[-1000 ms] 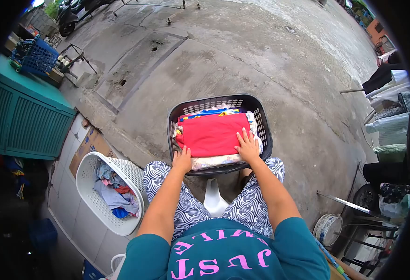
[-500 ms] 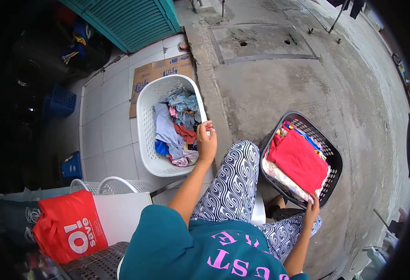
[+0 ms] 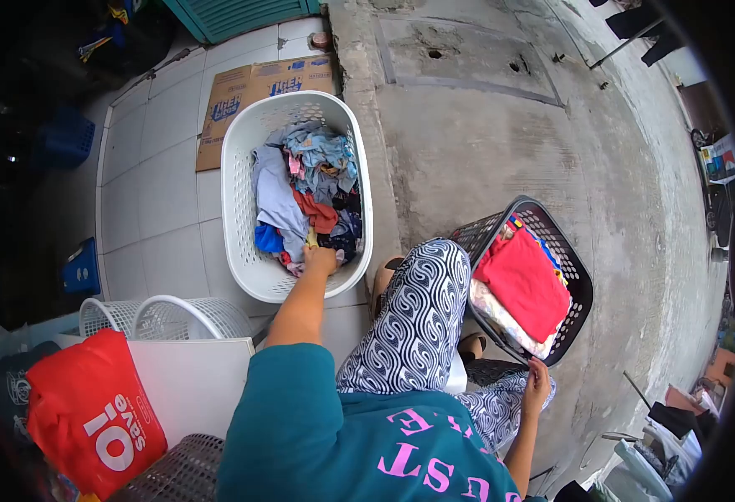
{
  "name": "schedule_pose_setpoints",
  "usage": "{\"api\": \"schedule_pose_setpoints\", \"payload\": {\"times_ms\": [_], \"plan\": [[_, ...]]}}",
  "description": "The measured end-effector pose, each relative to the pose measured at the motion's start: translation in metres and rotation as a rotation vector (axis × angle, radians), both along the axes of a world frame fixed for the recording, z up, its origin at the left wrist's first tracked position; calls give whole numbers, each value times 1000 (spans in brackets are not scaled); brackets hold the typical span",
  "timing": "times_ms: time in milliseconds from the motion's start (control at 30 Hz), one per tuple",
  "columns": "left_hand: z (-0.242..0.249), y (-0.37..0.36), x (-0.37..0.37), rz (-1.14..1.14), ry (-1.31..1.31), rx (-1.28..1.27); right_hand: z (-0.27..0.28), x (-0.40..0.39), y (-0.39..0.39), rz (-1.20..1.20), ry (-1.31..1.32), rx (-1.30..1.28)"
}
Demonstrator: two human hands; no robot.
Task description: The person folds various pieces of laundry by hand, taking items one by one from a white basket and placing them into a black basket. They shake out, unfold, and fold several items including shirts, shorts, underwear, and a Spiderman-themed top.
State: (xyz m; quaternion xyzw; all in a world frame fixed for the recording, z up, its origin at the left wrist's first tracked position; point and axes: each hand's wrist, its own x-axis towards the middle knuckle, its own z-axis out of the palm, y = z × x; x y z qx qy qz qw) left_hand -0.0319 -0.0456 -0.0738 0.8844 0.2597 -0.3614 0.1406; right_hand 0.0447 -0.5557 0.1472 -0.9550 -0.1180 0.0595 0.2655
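Note:
My left hand (image 3: 321, 261) reaches into the near end of a white laundry basket (image 3: 235, 226), its fingers closed on a garment there; which one is partly hidden. Around it lie a loose heap of clothes: a pale lavender garment (image 3: 277, 191), a rust-orange cloth (image 3: 317, 212), a blue piece (image 3: 268, 238) and light blue fabric (image 3: 324, 151). My right hand (image 3: 537, 386) is at the near rim of a dark grey laundry basket (image 3: 583, 305), fingers closed on the edge. In that basket, a folded red cloth (image 3: 525, 283) tops a stack of folded clothes.
Flattened cardboard (image 3: 217, 117) lies behind the white basket on pale tiles. At left are white round baskets (image 3: 187, 318), a red bag (image 3: 91, 410) and a blue bin (image 3: 81, 272). Bare concrete (image 3: 476, 159) stretches ahead. Bags and clothes (image 3: 669, 443) sit at lower right.
My left hand has left the white basket's rim and gone down into the clothes. My right hand has moved from the folded stack to the dark basket's near edge. The view has shifted.

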Motion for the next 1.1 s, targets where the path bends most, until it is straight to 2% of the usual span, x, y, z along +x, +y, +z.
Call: {"api": "schedule_pose_setpoints", "payload": {"times_ms": [33,133,167,233,300,367,433,467,500,567,633,700,800,867,900,933,967,1067,1100], "plan": [[4,1,4,-3,-7,3,1,7,6,-3,-7,3],[32,18,13,416,-658,-326,1,31,38,-47,145,281],[46,23,21,603,-855,-535,6,41,56,-64,210,350],[108,29,43,748,-965,-831,15,61,104,17,269,564],[203,14,57,854,-947,-1137,40,78,160,192,283,597],[253,-2,64,816,-928,-1363,56,85,208,285,358,720],[286,-25,72,799,-951,-1465,78,85,246,365,359,850],[296,-35,75,683,-960,-1519,87,88,256,448,236,809],[303,-46,80,582,-994,-1532,95,88,261,527,115,758],[317,-72,90,490,-1040,-1470,111,81,256,482,287,853],[332,-95,96,375,-1064,-1403,96,81,239,309,616,1056],[339,-111,104,158,-1080,-1126,96,78,215,247,494,1153],[324,-124,125,-6,-1081,-1052,81,84,170,97,440,1263],[326,-145,138,-107,-1073,-1063,85,89,142,39,326,1164],[329,-157,148,-183,-1141,-977,82,95,130,21,239,1096],[331,-169,156,-257,-1207,-892,82,104,117,46,46,926],[331,-180,166,-284,-1191,-912,83,113,104,76,-181,802],[336,-209,193,-404,-1264,-643,89,131,68,26,-292,683],[334,-219,197,-425,-1265,-657,96,129,60,8,-307,680]]}}
